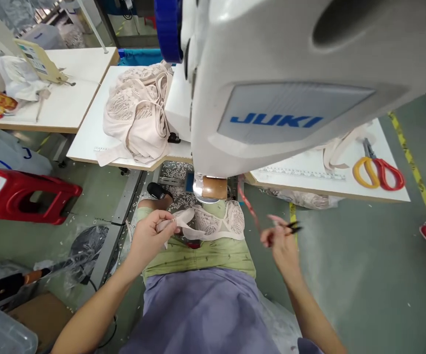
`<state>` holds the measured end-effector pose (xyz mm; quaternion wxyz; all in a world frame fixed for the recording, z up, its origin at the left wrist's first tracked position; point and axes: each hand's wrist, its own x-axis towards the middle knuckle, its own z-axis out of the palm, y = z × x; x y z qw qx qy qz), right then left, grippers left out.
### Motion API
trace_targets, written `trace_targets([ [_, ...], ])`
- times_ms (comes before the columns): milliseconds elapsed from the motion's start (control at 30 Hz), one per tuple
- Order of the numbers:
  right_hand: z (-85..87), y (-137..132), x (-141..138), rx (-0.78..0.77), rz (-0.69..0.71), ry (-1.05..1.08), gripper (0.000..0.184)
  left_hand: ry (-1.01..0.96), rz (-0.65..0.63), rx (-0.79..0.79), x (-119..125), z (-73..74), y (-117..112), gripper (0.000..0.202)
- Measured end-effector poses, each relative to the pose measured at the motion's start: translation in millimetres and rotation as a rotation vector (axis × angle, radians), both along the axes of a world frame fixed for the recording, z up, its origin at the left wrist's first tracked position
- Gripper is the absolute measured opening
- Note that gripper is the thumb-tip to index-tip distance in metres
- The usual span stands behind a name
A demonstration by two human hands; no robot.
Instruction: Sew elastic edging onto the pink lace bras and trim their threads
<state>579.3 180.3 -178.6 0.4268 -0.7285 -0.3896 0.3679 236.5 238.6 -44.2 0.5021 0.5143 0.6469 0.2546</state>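
Note:
A pale beige lace bra [218, 223] lies across my lap, below the sewing machine head. Its band is pinched between the thumb and fingers of my left hand [154, 233], which lifts that end to the left. Out to the right, over the floor, my right hand [281, 243] is closed around small thread snips [294, 227] with dark tips. They are partly hidden by the fingers and slightly blurred. A red cord [249, 204] runs from near the machine down toward this hand.
The white JUKI sewing machine [279, 98] fills the upper view. A heap of beige bras [137, 118] lies on its white table, left. Red and yellow scissors [378, 169] lie at the right edge. A red stool [24, 196] stands left. Yellow tape [415, 167] marks the floor.

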Motion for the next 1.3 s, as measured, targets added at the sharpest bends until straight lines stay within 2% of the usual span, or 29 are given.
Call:
trace_targets([
  [33,15.4,-0.8,-20.6,-0.031,0.189,0.085,0.053,0.010,0.006,0.001,0.7,0.2,-0.1,0.028],
  [100,46.7,0.9,-60.4,0.010,0.414,0.074,0.046,0.027,-0.001,0.012,1.9,-0.3,-0.5,0.026],
  [167,71.9,4.9,-93.9,0.146,0.515,-0.036,0.038,0.034,-0.021,0.035,3.1,-1.7,-1.7,0.023],
  [267,91.5,10.8,-128.2,0.247,0.598,-0.001,0.031,0.067,-0.042,0.099,5.1,-4.4,-3.9,0.020],
  [367,95.3,15.6,-146.1,0.239,0.672,-0.011,0.022,0.134,-0.045,0.183,8.3,-4.5,-4.9,0.018],
  [467,95.1,20.4,-155.0,0.252,0.684,-0.228,0.029,0.155,-0.038,0.216,12.2,-0.9,-4.7,0.017],
  [533,95.9,23.3,-157.9,0.229,0.686,-0.302,0.029,0.161,-0.032,0.217,14.3,1.5,-4.4,0.016],
  [633,98.7,26.2,-159.3,0.181,0.685,-0.294,0.023,0.172,-0.027,0.228,15.4,1.9,-4.1,0.017],
  [900,100.9,29.4,-158.2,0.109,0.698,-0.316,0.022,0.195,-0.020,0.224,14.5,-5.2,-4.7,0.019],
  [1133,98.6,31.7,-158.7,0.067,0.740,-0.375,0.021,0.250,-0.064,0.251,14.6,-5.4,-6.3,0.015],
  [1300,99.3,34.0,-156.2,0.017,0.748,-0.360,0.019,0.271,-0.094,0.231,17.5,-11.2,-9.0,0.015],
])
